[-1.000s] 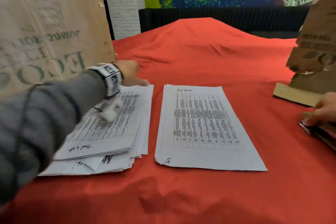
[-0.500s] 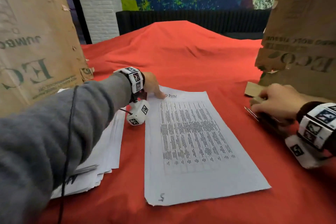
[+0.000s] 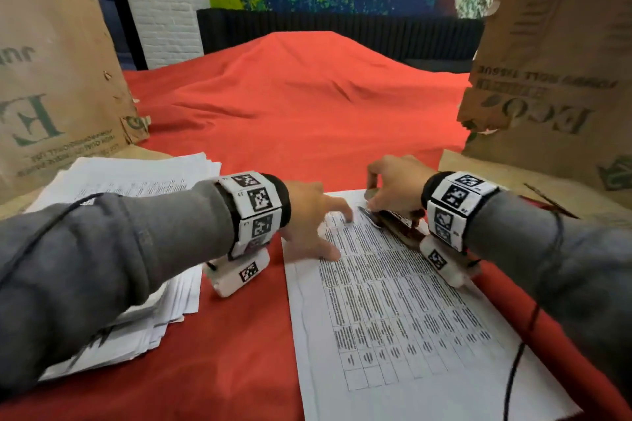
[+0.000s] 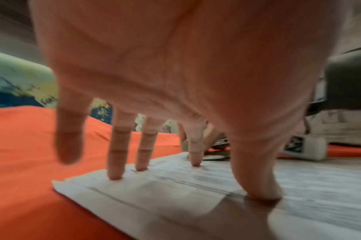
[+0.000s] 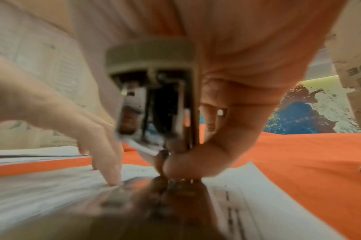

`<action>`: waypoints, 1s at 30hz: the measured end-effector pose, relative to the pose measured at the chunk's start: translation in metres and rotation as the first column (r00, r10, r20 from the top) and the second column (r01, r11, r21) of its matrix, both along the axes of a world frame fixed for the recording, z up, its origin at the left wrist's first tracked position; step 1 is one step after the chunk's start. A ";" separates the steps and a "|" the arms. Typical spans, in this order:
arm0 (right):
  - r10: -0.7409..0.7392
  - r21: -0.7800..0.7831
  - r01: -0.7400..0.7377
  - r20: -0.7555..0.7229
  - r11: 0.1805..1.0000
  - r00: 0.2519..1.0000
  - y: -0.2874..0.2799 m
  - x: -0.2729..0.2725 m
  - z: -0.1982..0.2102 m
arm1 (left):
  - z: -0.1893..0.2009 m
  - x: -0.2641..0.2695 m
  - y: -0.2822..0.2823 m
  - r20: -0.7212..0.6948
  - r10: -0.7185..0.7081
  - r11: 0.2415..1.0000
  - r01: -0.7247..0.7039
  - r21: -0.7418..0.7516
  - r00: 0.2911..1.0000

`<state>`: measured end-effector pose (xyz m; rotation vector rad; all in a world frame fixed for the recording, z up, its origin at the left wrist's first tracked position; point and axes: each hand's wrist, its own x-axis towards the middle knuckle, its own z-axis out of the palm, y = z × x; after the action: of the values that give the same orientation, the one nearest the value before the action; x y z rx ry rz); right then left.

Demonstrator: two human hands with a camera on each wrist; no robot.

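A printed sheet set (image 3: 393, 318) with tables lies on the red cloth (image 3: 290, 96). My left hand (image 3: 307, 215) presses its far left corner with spread, straight fingertips (image 4: 115, 175), which the left wrist view shows on the sheet set (image 4: 175, 186). My right hand (image 3: 396, 181) grips a dark metal stapler (image 3: 393, 220) from above, at the far edge of the sheets. In the right wrist view the stapler (image 5: 155, 97) stands open, its base on the sheet set (image 5: 257, 203), my right hand (image 5: 247, 65) curled round its top. Whether paper sits between its arms is unclear.
A loose stack of printed papers (image 3: 119, 178) lies to the left, partly under my left sleeve. Tall cardboard boxes stand at the left (image 3: 51, 79) and right (image 3: 554, 79). The red cloth rises in a hump at the back.
My left hand left the paper stack and came onto the single sheet set's far corner. My right hand brought the stapler from the right edge onto the sheets.
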<state>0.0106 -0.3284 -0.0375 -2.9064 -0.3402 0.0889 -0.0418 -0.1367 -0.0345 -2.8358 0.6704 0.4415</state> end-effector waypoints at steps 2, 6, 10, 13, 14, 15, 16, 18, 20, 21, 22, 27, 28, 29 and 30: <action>-0.012 0.014 0.012 0.012 1.000 1.000 0.004 0.000 0.000 | -0.002 -0.012 -0.003 -0.038 -0.014 0.999 0.015 0.037 0.999; -0.040 0.012 0.040 0.024 0.999 0.999 0.011 0.007 -0.003 | 0.001 -0.022 -0.008 -0.070 -0.018 0.996 0.023 0.085 0.997; -0.057 -0.001 0.057 0.024 0.998 0.998 0.021 0.022 -0.009 | 0.000 -0.022 -0.009 -0.100 -0.018 0.995 0.027 0.095 0.995; -0.075 0.030 0.074 0.025 0.997 0.997 0.027 0.035 -0.011 | -0.001 -0.019 -0.008 -0.121 -0.017 0.998 0.025 0.063 0.992; -0.078 0.037 0.077 0.033 0.996 0.996 0.029 0.039 -0.010 | -0.002 -0.020 -0.008 -0.120 -0.021 0.998 0.027 0.054 0.993; -0.077 0.046 0.075 0.040 0.996 0.996 0.031 0.040 -0.009 | -0.003 -0.020 -0.008 -0.114 -0.022 0.999 0.027 0.046 0.993; -0.069 0.056 0.067 0.048 0.996 0.996 0.032 0.041 -0.006 | -0.004 -0.021 -0.006 -0.107 -0.018 0.999 0.022 0.037 0.994; -0.031 0.075 0.026 0.063 0.997 0.998 0.033 0.037 0.001 | -0.006 -0.020 -0.001 -0.089 -0.004 1.000 0.004 -0.001 0.996; 0.031 0.073 -0.034 0.048 0.997 0.998 0.032 0.028 0.009 | -0.007 -0.018 0.007 -0.077 0.021 0.998 -0.026 -0.056 0.997; 0.064 0.066 -0.065 0.028 0.996 0.998 0.032 0.023 0.011 | -0.007 -0.018 0.010 -0.083 0.036 0.996 -0.042 -0.078 0.996; 0.094 0.053 -0.094 0.005 0.994 0.996 0.032 0.017 0.011 | -0.008 -0.018 0.014 -0.097 0.051 0.994 -0.060 -0.088 0.994; 0.155 0.031 -0.154 -0.031 0.988 0.987 0.038 0.008 0.003 | -0.010 -0.025 0.015 -0.091 0.098 0.995 -0.100 -0.012 0.991; 0.160 0.031 -0.159 -0.023 0.987 0.987 0.038 0.008 0.004 | -0.010 -0.026 0.014 -0.084 0.104 0.995 -0.104 0.007 0.991; 0.162 0.026 -0.161 -0.020 0.987 0.987 0.039 0.008 0.004 | -0.009 -0.027 0.014 -0.084 0.108 0.994 -0.107 0.020 0.991; 0.162 0.021 -0.161 -0.018 0.987 0.987 0.040 0.008 0.005 | -0.009 -0.027 0.014 -0.084 0.104 0.994 -0.102 0.030 0.991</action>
<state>0.0183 -0.2889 -0.0328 -2.8517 -0.5696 0.1382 -0.0691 -0.1225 -0.0433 -2.8503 0.5309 0.5871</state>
